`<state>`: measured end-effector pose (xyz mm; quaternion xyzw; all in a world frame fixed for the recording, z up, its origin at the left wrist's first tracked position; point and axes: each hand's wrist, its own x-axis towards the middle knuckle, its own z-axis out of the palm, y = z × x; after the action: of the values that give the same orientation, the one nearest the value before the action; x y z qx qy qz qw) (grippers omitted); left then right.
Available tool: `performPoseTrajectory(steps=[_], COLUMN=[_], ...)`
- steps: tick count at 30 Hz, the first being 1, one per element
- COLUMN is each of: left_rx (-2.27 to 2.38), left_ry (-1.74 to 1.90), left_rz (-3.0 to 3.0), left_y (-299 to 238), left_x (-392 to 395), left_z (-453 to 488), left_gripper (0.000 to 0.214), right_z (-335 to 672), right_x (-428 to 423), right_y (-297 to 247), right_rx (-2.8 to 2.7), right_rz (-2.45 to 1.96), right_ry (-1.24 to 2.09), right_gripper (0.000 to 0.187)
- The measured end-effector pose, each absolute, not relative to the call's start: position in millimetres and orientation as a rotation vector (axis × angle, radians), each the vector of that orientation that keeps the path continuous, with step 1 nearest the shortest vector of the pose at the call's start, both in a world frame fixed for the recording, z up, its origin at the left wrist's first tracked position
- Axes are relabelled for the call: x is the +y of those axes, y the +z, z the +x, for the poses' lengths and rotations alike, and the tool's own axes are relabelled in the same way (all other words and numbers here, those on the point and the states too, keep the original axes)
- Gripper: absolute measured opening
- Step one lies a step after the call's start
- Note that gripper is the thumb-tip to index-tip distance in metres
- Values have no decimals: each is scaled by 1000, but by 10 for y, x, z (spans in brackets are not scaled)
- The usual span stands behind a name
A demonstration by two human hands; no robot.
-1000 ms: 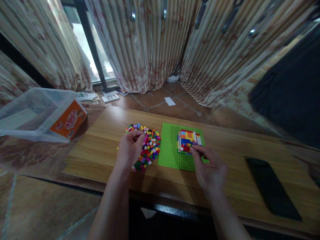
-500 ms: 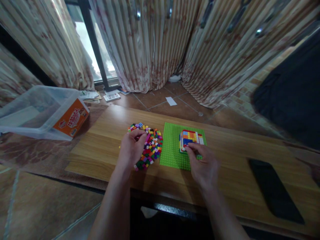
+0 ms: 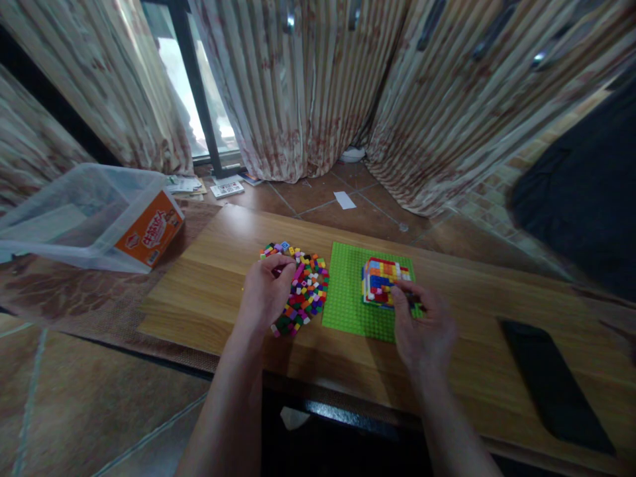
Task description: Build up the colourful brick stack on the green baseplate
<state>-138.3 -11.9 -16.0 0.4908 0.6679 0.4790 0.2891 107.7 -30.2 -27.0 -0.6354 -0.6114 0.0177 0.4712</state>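
Note:
A low block of toy bricks (image 3: 381, 273) in red, orange, yellow, blue and white rows stands on a green studded baseplate (image 3: 342, 298). My right hand (image 3: 426, 326) is at its front right side, thumb and forefinger drawn together by the bricks; whatever lies between them is too small to make out. Left of the baseplate spreads a pile of small loose bricks (image 3: 311, 285) in many colours. My left hand (image 3: 265, 295) hovers at the pile's left edge with its fingers pinched. Its fingertips hide anything they hold.
The wooden table (image 3: 199, 291) carries a black phone-like slab (image 3: 556, 384) at the right. A clear plastic bin (image 3: 94, 218) with an orange label stands beyond the left end. Curtains (image 3: 298, 93) hang behind, and papers (image 3: 228, 189) lie on the floor.
My right hand has shifted right along the brick block's front, uncovering more of its front edge. My left hand keeps its pinch over the pile. The whole view has swung slightly.

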Motion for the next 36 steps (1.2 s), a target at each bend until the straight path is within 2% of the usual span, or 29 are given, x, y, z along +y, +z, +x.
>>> performPoseTrajectory(steps=[6,17,28,36], left_rx=[1759,1783,1791,1779], left_ry=[1295,1281,1252,1290], left_rz=[1312,1338,1334,1333], left_y=[-160,-143,-156,-178], left_x=[-117,-126,-120,-108], left_z=[-1365,-1366,-1361,-1370], left_gripper=[17,19,18,17], right_z=[1012,983,1005,1052], right_x=[-232,-206,-189,-217], right_y=[-343,-353,-386,-331], right_rx=[-1509,-1403,-1416,-1253], right_rz=[-1579,-1572,-1551,-1487], right_ry=[37,204,212,195], right_gripper=[35,34,38,34])
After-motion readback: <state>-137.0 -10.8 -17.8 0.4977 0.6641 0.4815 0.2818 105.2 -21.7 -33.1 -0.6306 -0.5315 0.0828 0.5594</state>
